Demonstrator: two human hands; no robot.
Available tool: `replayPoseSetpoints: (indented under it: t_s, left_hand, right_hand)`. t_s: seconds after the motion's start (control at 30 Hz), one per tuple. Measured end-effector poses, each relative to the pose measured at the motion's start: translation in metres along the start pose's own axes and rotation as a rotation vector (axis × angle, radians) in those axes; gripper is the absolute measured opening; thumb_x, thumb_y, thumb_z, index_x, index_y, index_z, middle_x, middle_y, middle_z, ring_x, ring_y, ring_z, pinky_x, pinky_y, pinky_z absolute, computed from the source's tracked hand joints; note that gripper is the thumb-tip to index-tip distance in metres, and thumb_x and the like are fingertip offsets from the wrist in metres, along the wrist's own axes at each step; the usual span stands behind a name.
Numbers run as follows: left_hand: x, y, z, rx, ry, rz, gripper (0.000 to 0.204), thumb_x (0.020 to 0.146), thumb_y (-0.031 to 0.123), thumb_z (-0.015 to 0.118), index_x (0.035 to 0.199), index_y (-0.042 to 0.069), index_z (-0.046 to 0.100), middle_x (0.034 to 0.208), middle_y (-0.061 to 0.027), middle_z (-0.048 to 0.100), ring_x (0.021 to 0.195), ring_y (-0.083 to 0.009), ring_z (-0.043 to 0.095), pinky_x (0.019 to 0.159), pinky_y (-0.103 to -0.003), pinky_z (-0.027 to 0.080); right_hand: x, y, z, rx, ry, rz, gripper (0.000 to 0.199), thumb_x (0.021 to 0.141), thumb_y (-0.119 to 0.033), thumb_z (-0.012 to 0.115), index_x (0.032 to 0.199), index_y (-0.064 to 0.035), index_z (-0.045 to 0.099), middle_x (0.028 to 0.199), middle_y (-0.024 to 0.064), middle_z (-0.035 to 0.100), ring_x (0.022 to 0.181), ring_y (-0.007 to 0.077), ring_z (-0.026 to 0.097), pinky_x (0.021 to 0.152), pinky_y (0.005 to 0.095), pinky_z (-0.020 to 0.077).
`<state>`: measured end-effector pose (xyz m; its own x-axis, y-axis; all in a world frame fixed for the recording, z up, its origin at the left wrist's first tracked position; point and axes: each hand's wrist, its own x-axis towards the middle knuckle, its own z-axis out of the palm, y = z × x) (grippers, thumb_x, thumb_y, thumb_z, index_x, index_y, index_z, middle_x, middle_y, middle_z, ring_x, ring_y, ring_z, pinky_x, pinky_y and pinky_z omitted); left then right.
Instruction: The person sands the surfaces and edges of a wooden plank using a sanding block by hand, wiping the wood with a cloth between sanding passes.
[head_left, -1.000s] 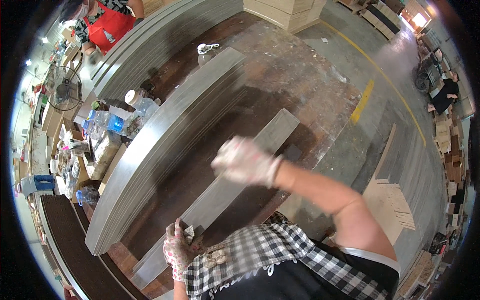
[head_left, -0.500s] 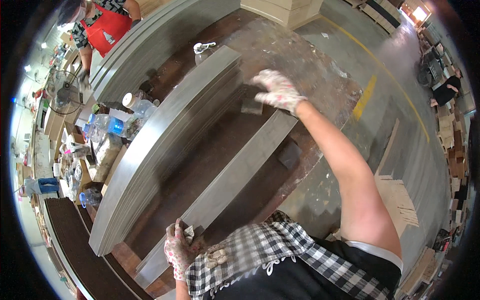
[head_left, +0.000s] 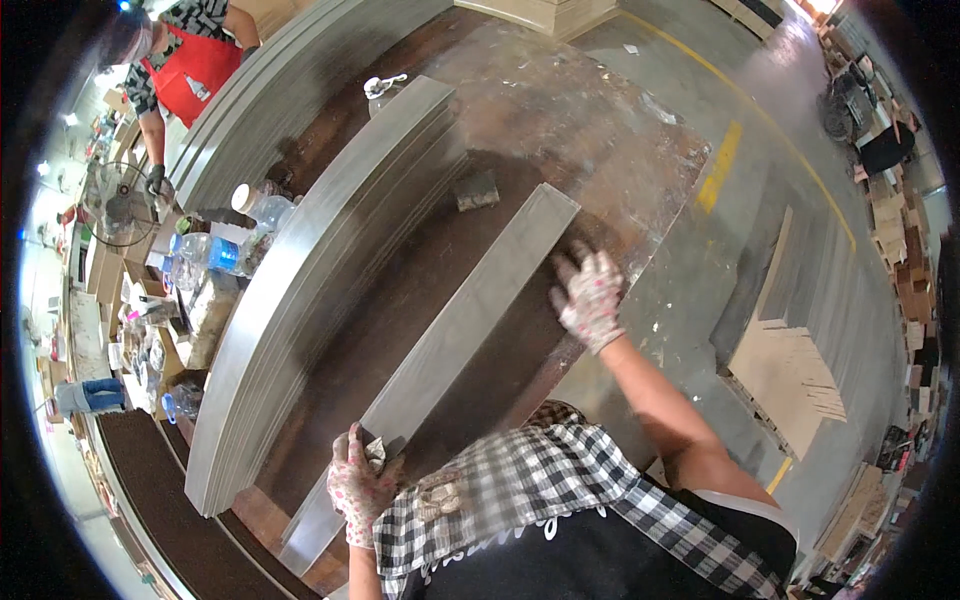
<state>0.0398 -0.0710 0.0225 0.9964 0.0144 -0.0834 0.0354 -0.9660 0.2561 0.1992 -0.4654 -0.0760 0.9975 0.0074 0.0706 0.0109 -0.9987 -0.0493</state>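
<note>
A long grey board (head_left: 470,300) lies slantwise on the dark, worn tabletop in front of me. At its near end my left hand (head_left: 362,488), in a flower-patterned glove, is closed with a small crumpled whitish piece (head_left: 375,455) at its fingers. My right hand (head_left: 592,300), gloved alike, is just right of the board's far end. Its fingers are spread and slightly blurred, reaching down toward the tabletop; what lies under them is hidden. A small dark square pad (head_left: 477,190) rests beyond the board.
A tall stack of curved grey boards (head_left: 325,265) stands to the left, with another stack (head_left: 300,75) behind it. Plastic bottles (head_left: 210,252) and clutter stand further left. A person in a red apron (head_left: 190,75) is at the far left. Pale boards (head_left: 785,375) stand on the floor at right.
My right hand has moved from beyond the board's far end, back toward me, to the board's right side, where a dark square pad lay. My left hand has stayed at the near end.
</note>
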Motion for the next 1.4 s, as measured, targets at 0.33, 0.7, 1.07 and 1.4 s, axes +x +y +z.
replayPoseSetpoints:
  t_s: [0.33,0.7,1.07,1.4]
  left_hand:
    - [0.004,0.011,-0.004,0.023,-0.034,-0.061,0.08,0.07,0.036,0.086,0.137,0.005,0.054,0.125,-0.0156,0.059,0.105,-0.0365,0.063,0.086,-0.045,0.053]
    - [0.004,0.018,-0.012,-0.021,0.023,-0.019,0.079,0.069,0.032,0.087,0.135,0.004,0.055,0.12,-0.0149,0.061,0.102,-0.0358,0.063,0.085,-0.044,0.053]
    - [0.007,0.022,-0.017,-0.019,-0.034,-0.032,0.084,0.061,0.016,0.088,0.137,0.007,0.053,0.122,-0.014,0.059,0.103,-0.0365,0.063,0.084,-0.044,0.054]
    - [0.007,0.015,-0.016,-0.05,0.027,0.01,0.07,0.073,0.028,0.084,0.132,0.003,0.056,0.118,-0.0157,0.061,0.098,-0.0378,0.064,0.082,-0.045,0.054]
  right_hand:
    - [-0.016,-0.097,-0.052,0.544,0.39,-0.528,0.05,0.079,-0.036,0.069,0.128,-0.0239,0.067,0.141,0.0103,0.054,0.112,0.0336,0.055,0.099,0.0466,0.0431]
    - [0.039,-0.034,-0.037,0.302,0.671,-0.267,0.056,0.087,-0.031,0.065,0.141,-0.0176,0.056,0.144,0.0175,0.049,0.123,0.0358,0.05,0.105,0.0501,0.0378]
    - [0.047,-0.012,-0.021,0.246,0.667,-0.29,0.055,0.091,-0.031,0.061,0.142,-0.0114,0.055,0.154,0.0208,0.04,0.135,0.0372,0.043,0.112,0.0569,0.0307]
    - [0.001,-0.076,-0.021,0.756,0.432,-0.325,0.035,0.094,-0.021,0.06,0.127,-0.0104,0.058,0.128,0.0115,0.057,0.122,0.0266,0.056,0.104,0.0517,0.044]
